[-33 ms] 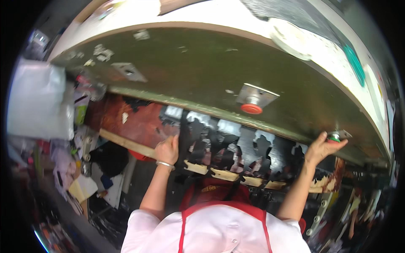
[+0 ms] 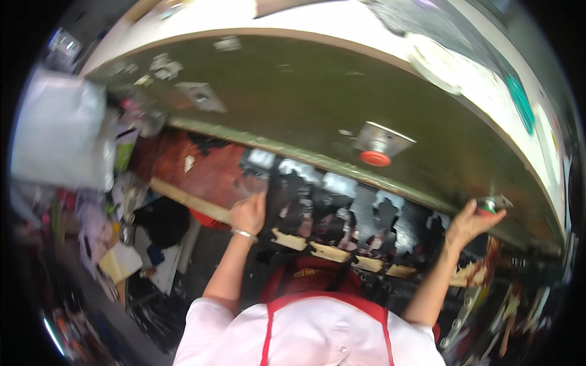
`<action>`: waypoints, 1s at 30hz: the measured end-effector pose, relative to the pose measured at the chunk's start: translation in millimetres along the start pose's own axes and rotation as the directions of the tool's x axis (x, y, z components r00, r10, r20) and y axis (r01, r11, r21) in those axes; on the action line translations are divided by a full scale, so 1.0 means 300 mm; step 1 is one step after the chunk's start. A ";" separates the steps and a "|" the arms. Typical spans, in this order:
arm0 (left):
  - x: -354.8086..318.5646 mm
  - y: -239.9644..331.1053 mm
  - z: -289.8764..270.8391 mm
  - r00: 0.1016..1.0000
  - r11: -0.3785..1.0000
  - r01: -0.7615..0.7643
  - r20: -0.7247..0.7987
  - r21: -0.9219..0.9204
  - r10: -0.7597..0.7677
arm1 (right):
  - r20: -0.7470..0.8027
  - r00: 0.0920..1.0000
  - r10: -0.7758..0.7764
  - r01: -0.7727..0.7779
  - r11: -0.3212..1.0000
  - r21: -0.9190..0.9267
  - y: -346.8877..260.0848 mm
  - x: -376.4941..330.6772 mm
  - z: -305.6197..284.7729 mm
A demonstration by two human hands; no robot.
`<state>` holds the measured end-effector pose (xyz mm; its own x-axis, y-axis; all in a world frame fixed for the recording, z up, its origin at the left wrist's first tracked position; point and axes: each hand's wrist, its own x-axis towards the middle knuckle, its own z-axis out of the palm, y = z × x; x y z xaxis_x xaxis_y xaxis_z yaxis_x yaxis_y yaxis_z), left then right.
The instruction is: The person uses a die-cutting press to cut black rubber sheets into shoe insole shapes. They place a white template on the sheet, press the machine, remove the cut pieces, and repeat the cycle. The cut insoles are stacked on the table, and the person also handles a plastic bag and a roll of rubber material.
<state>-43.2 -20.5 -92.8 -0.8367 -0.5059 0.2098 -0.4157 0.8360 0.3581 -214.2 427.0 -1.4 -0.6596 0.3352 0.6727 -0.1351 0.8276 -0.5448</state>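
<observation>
My left hand (image 2: 248,213), with a bracelet at its wrist, is closed with the fingers curled and the thumb uppermost. It is beside the end of a wooden strip (image 2: 195,201), over the dark lower surface. Whatever its fingers may hold is hidden. My right hand (image 2: 469,228) reaches up to a green push button (image 2: 487,210) on a metal plate under the table's right end. Its thumb and fingers are apart, close around the button; firm contact cannot be made out. A red push button (image 2: 375,158) sticks out of the green panel (image 2: 293,91), away from both hands.
Above the panel runs a white tabletop (image 2: 348,21) bearing a round white piece (image 2: 434,64) and a teal object (image 2: 519,105). A worn, patchy black surface (image 2: 360,210) lies below. Left stands a large pale bag (image 2: 64,131) above clutter; more clutter fills the right.
The whole view has shifted slightly, so the panel and buttons appear a little further right and lower. Both hands keep nearly the same pose, the right one still at the green button.
</observation>
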 end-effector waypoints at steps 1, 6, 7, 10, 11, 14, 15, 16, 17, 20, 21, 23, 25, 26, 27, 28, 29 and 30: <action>0.000 0.005 -0.006 1.000 0.998 -0.017 -0.016 -0.058 0.016 | 0.066 0.997 -0.040 0.039 0.999 0.021 -0.002 -0.006 -0.029; -0.063 0.011 0.006 0.977 0.973 -0.207 -0.075 -0.105 0.200 | 0.117 0.931 -0.347 0.363 0.915 -0.174 -0.161 -0.213 -0.134; -0.079 0.004 0.015 0.986 0.961 -0.123 -0.144 -0.249 0.089 | 0.131 0.906 -0.403 0.407 0.913 -0.006 -0.219 -0.287 -0.122; -0.114 -0.034 0.024 0.998 0.959 0.030 -0.052 -0.282 -0.047 | 0.238 0.811 -0.534 0.443 0.827 0.346 -0.403 -0.509 -0.106; -0.125 -0.047 0.015 0.998 0.939 0.027 -0.049 -0.342 -0.047 | 0.280 0.774 -0.568 0.434 0.798 0.418 -0.459 -0.576 -0.109; -0.198 -0.085 -0.046 0.989 0.923 0.007 -0.136 -0.385 -0.064 | 0.439 0.657 -0.613 0.334 0.759 0.559 -0.601 -0.689 -0.113; -0.222 -0.093 -0.063 0.990 0.903 0.004 -0.124 -0.431 -0.063 | 0.477 0.630 -0.613 0.297 0.758 0.580 -0.625 -0.712 -0.115; -0.253 -0.112 -0.079 0.997 0.898 -0.009 -0.076 -0.440 -0.028 | 0.520 0.605 -0.603 0.256 0.765 0.590 -0.645 -0.735 -0.116; -0.289 -0.128 -0.090 0.994 0.876 -0.070 -0.103 -0.477 0.023 | 0.570 0.575 -0.587 0.211 0.779 0.590 -0.658 -0.750 -0.110; -0.376 -0.163 -0.121 0.996 0.863 -0.078 -0.082 -0.499 0.043 | 0.691 0.517 -0.505 0.081 0.833 0.548 -0.656 -0.752 -0.112; -0.401 -0.168 -0.132 0.999 0.861 -0.046 -0.026 -0.506 0.038 | 0.717 0.515 -0.470 0.042 0.849 0.526 -0.649 -0.740 -0.110; -0.447 -0.167 -0.165 0.995 0.882 0.086 0.091 -0.464 -0.050 | 0.782 0.500 -0.373 -0.046 0.890 0.454 -0.640 -0.695 -0.106; -0.492 -0.164 -0.206 0.982 0.926 0.162 0.147 -0.341 -0.117 | 0.842 0.487 -0.231 -0.176 0.919 0.353 -0.648 -0.645 -0.085; -0.512 -0.167 -0.226 0.976 0.942 0.154 0.193 -0.297 -0.099 | 0.841 0.488 -0.233 -0.180 0.916 0.358 -0.661 -0.638 -0.060; -0.549 -0.167 -0.241 0.981 0.952 0.148 0.162 -0.268 -0.107 | 0.778 0.523 -0.347 -0.051 0.899 0.435 -0.679 -0.637 -0.031; -0.582 -0.173 -0.253 0.977 0.953 0.163 0.174 -0.254 -0.121 | 0.705 0.542 -0.457 0.081 0.864 0.498 -0.693 -0.644 -0.004; -0.615 -0.184 -0.260 0.976 0.951 0.171 0.179 -0.259 -0.127 | 0.449 0.541 -0.711 0.434 0.694 0.575 -0.715 -0.695 0.038; -0.650 -0.199 -0.266 0.982 0.965 0.150 0.142 -0.215 -0.121 | 0.585 0.556 -0.590 0.512 0.798 0.319 -0.733 -0.743 0.067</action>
<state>173.3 11.4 -82.3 -0.8226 -0.5676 0.0333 -0.4498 0.6855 0.5725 -52.3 161.1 -41.6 -0.7195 -0.5659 0.4026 -0.6811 0.6881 -0.2502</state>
